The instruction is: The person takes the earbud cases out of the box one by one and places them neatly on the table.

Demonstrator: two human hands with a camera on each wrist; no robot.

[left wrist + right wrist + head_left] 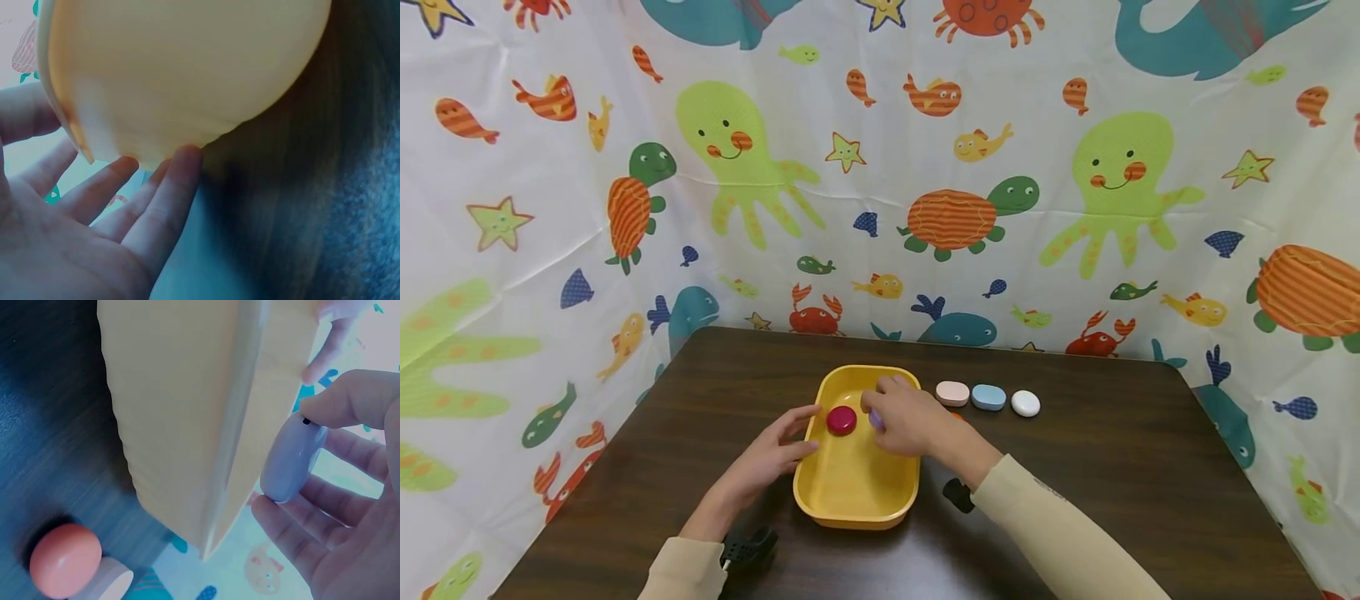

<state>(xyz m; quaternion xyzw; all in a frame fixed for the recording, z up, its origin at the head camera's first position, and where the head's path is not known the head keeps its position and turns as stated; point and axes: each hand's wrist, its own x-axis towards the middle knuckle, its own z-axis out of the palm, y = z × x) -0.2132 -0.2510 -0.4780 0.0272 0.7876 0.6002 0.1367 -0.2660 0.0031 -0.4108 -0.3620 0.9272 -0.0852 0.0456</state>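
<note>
My right hand (904, 417) pinches a smooth, rounded purple piece (294, 459) between thumb and fingers, over the yellow tub (857, 500). In the right wrist view this piece stands on edge and shows a small black mark near the thumb. A dark red round piece (842, 421) lies inside the tub, near its left wall. At that wall is my left hand (767, 454), its fingers spread and fairly straight. The left wrist view shows the fingertips (186, 156) right against the outside of the tub.
Right of the tub, a pink oval piece (952, 393), a blue oval piece (988, 397) and a white round piece (1026, 403) lie in a row. An orange round piece (65, 561) sits beside them, mostly behind my right hand in the head view. A patterned curtain (865, 167) hangs behind the brown table (1112, 483).
</note>
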